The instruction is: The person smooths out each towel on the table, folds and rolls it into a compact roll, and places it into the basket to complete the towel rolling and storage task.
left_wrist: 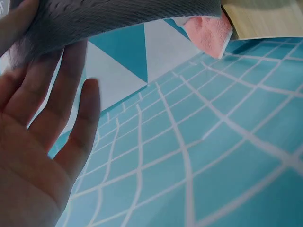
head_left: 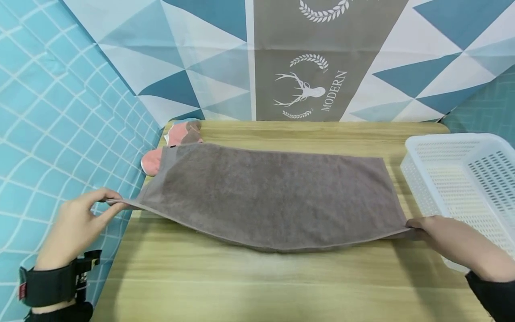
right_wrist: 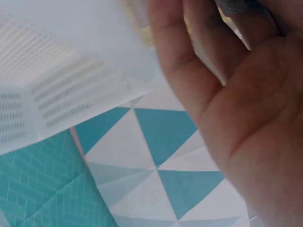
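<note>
A grey-brown towel point(head_left: 277, 197) is spread lengthwise over the wooden table, its near edge lifted at both ends and sagging in the middle. My left hand point(head_left: 78, 221) pinches the near left corner between thumb and fingers, out past the table's left side. At the near right corner, my right hand point(head_left: 450, 239) grips the towel's edge beside the white basket. In the left wrist view the towel point(left_wrist: 118, 21) hangs over the fingers of my left hand point(left_wrist: 52, 118). The right wrist view shows the palm of my right hand point(right_wrist: 246, 104) with a bit of towel at the top.
A white perforated plastic basket point(head_left: 450, 210) stands on the right. Folded pink and brown cloths point(head_left: 183, 133) lie at the back left, partly under the towel. The wooden table point(head_left: 257, 286) borders a blue tiled-pattern wall point(head_left: 60, 112) on the left and a patterned backdrop behind.
</note>
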Available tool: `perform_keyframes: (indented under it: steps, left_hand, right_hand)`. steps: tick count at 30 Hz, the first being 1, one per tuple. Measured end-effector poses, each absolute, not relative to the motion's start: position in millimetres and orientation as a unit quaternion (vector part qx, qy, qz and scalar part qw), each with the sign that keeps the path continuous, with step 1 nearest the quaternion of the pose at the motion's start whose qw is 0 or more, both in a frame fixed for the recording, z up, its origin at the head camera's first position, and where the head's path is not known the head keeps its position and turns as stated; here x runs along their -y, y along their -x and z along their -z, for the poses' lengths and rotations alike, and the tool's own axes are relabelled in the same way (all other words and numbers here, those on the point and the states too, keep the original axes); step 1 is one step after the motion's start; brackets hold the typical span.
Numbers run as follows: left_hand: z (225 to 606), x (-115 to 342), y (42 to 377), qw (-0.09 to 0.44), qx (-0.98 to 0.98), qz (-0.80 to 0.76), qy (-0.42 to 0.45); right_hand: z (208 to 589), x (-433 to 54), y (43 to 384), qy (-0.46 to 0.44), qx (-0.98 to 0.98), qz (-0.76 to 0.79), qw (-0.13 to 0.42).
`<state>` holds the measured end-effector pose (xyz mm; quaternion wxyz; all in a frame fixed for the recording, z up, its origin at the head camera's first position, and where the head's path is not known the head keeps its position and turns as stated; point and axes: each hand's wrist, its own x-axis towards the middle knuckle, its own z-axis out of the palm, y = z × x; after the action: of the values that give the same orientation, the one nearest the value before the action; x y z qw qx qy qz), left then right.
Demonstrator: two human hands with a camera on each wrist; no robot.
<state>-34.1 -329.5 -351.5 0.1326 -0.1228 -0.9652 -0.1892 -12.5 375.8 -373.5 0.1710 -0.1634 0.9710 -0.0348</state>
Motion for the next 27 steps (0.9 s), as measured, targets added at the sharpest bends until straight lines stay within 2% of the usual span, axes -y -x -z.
perform_keyframes:
  steps: [8, 16, 27]
  left_hand:
    - [349.3, 333.7, 59.4, 0.163, 0.966, 0.189, 0.073]
    - [349.0, 328.3, 101.5, 0.209, 0.954, 0.194, 0.092]
    - [352.8, 327.9, 161.6, 0.199, 0.961, 0.165, 0.097]
  right_hand:
    - [364.0, -388.6, 33.8, 0.161, -0.975, 0.007, 0.151]
    - [350.6, -393.3, 71.0, 0.168, -0.976, -0.012, 0.136]
    - [343.8, -390.1, 128.7, 0.191, -0.973, -0.008, 0.126]
